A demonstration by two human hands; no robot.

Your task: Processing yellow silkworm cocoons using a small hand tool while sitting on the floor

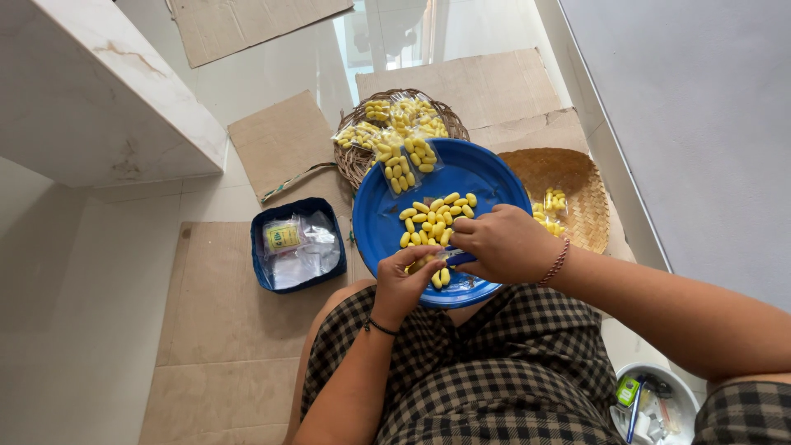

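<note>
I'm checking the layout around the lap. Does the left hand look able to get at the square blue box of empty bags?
Probably yes: the left hand sits at the blue plate's near edge, and the blue box lies open on the cardboard just to its left, with nothing between.

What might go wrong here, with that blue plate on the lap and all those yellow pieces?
The plate rests on the lap, not a firm surface; a knee shift might tip it and spill the loose yellow pieces. The left hand and right hand work at its near rim, so pieces there may roll off. Filled bags overhang the far rim and may slide.
</note>
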